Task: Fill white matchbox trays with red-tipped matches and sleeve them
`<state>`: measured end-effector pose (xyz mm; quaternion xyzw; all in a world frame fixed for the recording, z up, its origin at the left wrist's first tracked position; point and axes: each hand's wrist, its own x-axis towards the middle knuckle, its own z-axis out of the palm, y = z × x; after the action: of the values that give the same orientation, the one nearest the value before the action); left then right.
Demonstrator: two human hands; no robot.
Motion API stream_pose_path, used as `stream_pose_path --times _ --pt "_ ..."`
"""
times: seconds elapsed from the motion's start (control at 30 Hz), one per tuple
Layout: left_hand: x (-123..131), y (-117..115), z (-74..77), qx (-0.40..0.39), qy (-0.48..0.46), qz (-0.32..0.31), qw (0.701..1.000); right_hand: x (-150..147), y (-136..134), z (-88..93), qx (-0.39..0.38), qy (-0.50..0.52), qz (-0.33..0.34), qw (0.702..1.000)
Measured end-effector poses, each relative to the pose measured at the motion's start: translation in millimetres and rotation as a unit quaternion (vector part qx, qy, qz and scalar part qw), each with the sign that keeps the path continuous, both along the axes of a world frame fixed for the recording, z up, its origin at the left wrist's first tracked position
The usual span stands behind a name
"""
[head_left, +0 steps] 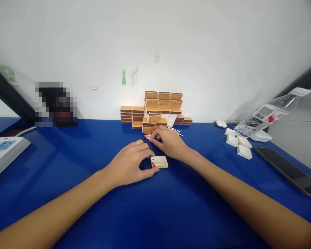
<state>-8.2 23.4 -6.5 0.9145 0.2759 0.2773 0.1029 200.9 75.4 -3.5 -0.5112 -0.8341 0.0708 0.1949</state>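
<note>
A white matchbox tray (pixel 165 159) lies on the blue table, with several red-headed matches inside. My left hand (pixel 133 162) grips it from the left, thumb on the near side and fingers on the far side. Just beyond, my right hand (pixel 168 140) pinches at the red heads of loose matches (pixel 176 131), thumb and forefinger close together. The palm covers part of that pile. Behind it rise stacked matchboxes (pixel 164 103) with orange and brown sides, against the wall.
A power strip (pixel 17 147) sits at the left edge, near a blurred dark object (pixel 57 105). On the right are several white trays (pixel 244 152), a tilted plastic bottle (pixel 266 112), a white earphone case (pixel 221 123) and a phone (pixel 287 169).
</note>
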Motion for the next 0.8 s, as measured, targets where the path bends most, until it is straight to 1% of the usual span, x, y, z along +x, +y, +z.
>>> stream_pose_path --times 0.23,0.37,0.5,0.6,0.8 --pt "-3 2 1.4 0.01 0.011 0.02 1.0 17 -12 8.4 -0.028 -0.091 0.012 0.995" --pt "-3 3 0.3 0.006 0.011 0.025 1.0 25 -19 9.9 -0.038 -0.124 0.011 0.992" --pt "-4 4 -0.1 0.002 0.009 0.027 1.0 23 -21 10.0 -0.045 -0.139 0.013 0.989" --pt "-3 4 0.1 0.0 0.012 0.03 0.999 23 -23 13.6 -0.049 -0.143 0.014 0.988" --pt "-3 4 0.4 -0.001 0.006 0.029 1.0 38 -30 24.3 -0.084 -0.131 0.029 0.987"
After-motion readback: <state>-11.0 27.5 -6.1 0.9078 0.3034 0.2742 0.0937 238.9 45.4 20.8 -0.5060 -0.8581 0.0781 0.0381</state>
